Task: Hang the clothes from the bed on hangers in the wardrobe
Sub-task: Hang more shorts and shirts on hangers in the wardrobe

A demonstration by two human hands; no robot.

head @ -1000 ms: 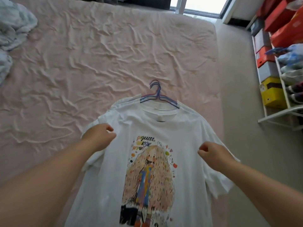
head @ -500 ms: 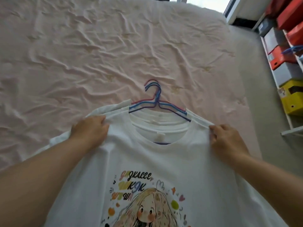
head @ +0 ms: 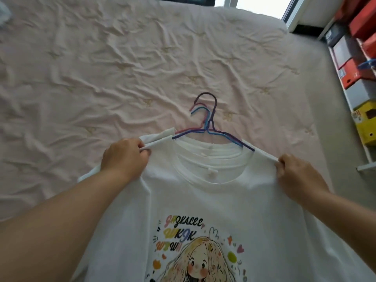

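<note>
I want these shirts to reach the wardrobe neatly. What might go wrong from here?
Several white T-shirts sit stacked on bundled coloured wire hangers. Both the left hand and the right hand pinch only shoulder fabric, so lifting may slide shirts off. The loose hooks could splay or snag the wrinkled pink bedsheet.

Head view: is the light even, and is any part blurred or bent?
Head view: soft daylight from the overexposed window; the white T-shirt looks bright, its print sharp; the shelf leans from wide-angle distortion; no strong shadows on the bed sheet.
</note>
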